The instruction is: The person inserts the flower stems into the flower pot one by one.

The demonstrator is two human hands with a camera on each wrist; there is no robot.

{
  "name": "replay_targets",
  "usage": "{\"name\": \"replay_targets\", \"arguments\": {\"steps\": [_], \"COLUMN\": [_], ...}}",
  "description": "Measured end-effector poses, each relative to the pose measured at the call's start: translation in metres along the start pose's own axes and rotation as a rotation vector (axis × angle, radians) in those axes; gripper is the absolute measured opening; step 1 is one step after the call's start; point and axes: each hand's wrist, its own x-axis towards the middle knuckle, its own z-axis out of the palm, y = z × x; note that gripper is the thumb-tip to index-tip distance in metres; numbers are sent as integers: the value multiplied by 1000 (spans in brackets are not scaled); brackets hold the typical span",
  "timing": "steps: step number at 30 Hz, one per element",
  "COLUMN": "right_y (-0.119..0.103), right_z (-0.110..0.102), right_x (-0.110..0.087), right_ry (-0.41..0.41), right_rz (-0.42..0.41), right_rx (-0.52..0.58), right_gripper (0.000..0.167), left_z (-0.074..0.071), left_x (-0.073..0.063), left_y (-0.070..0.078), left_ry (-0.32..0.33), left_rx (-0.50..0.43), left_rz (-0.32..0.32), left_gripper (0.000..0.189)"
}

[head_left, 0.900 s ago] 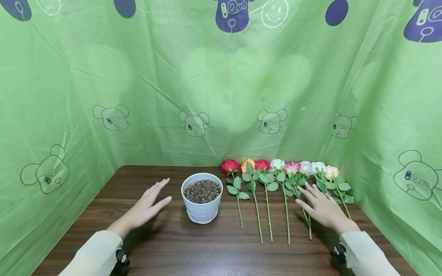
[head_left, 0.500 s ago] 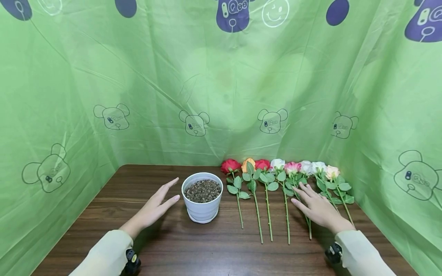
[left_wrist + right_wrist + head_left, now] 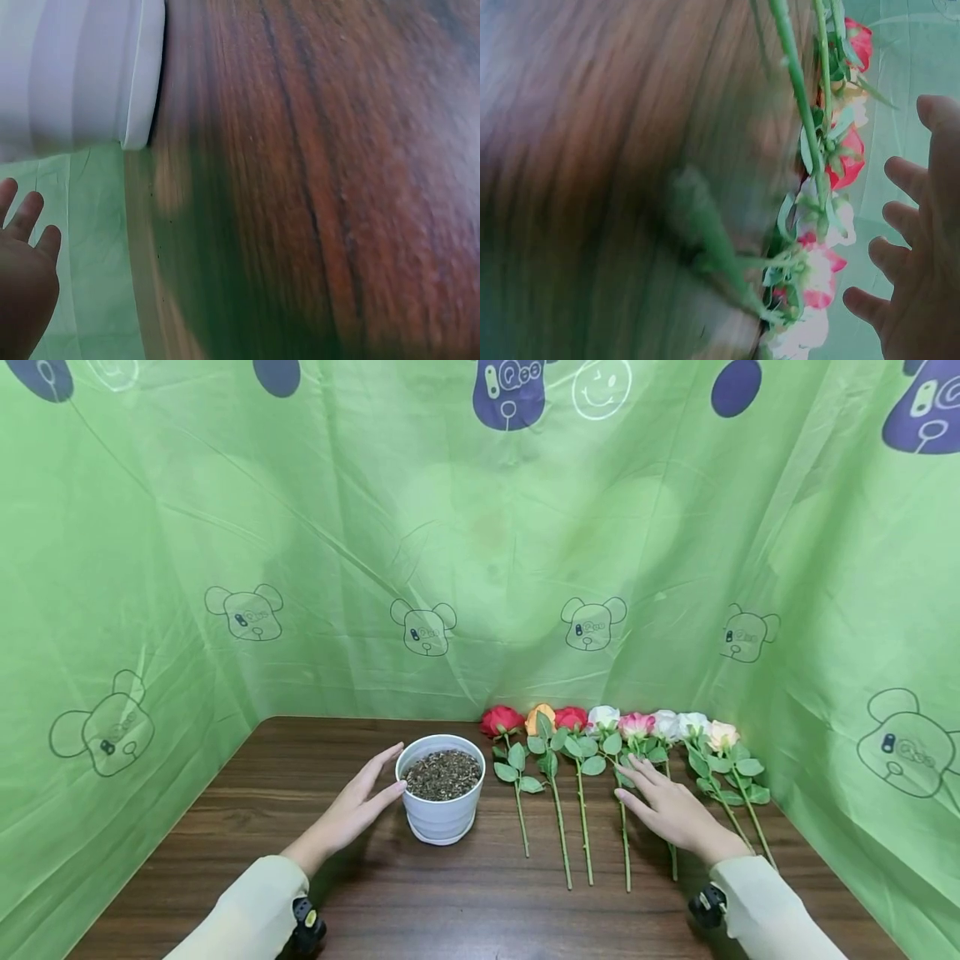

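Note:
A white flower pot (image 3: 441, 818) filled with dark soil (image 3: 442, 775) stands upright on its saucer. My left hand (image 3: 348, 812) is at the pot's left side, fingers extended, thumb and fingertips right at the rim. In the left wrist view the pot (image 3: 67, 75) looms large above that hand (image 3: 26, 277). To the right lies a row of roses; my right hand (image 3: 672, 812) is spread over the stems below a pink rose (image 3: 636, 725) and a white rose (image 3: 665, 725). The right wrist view shows the fingers of this hand (image 3: 922, 247) spread, holding nothing.
The wooden table (image 3: 480, 910) carries everything. Left of the pink rose lie a red rose (image 3: 502, 722), an orange rose (image 3: 540, 722), another red one and a white one. A peach rose (image 3: 722, 735) ends the row. Green printed cloth (image 3: 487, 543) encloses the back and sides.
My left hand has moved right, from apart from the pot to its rim. My right hand has shifted left over the stems, fingers still spread. Pot and roses stay in place.

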Motion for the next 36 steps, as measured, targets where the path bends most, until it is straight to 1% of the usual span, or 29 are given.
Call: {"name": "replay_targets", "arguments": {"steps": [8, 12, 16, 20, 23, 26, 29, 33, 36], "right_y": [-14, -21, -30, -40, -48, -57, -65, -77, -85], "right_z": [5, 7, 11, 15, 19, 22, 27, 33, 38], "right_x": [10, 16, 24, 32, 38, 44, 50, 59, 66], "right_ry": [9, -3, -8, 9, 19, 11, -3, -35, -69], "right_rz": [-52, -65, -89, -126, -138, -129, -120, -105, -76], "right_rx": [43, 75, 135, 188, 210, 255, 302, 355, 389], "right_gripper": [57, 57, 57, 54, 50, 47, 43, 38, 35], "left_z": [5, 7, 9, 6, 4, 5, 6, 10, 13], "left_x": [3, 4, 3, 0, -2, -1, 0, 2, 3], "left_y": [4, 3, 3, 27, 46, 44, 38, 19, 4], "left_ry": [-7, 1, 9, 24, 31, 29, 26, 29, 27], "left_rx": [2, 11, 5, -21, -41, -44, -53, -86, -103], "left_rz": [-29, -28, -26, -20, -22, -25, -20, -21, -26], "left_gripper": [67, 68, 67, 65, 64, 65, 65, 67, 69]}}
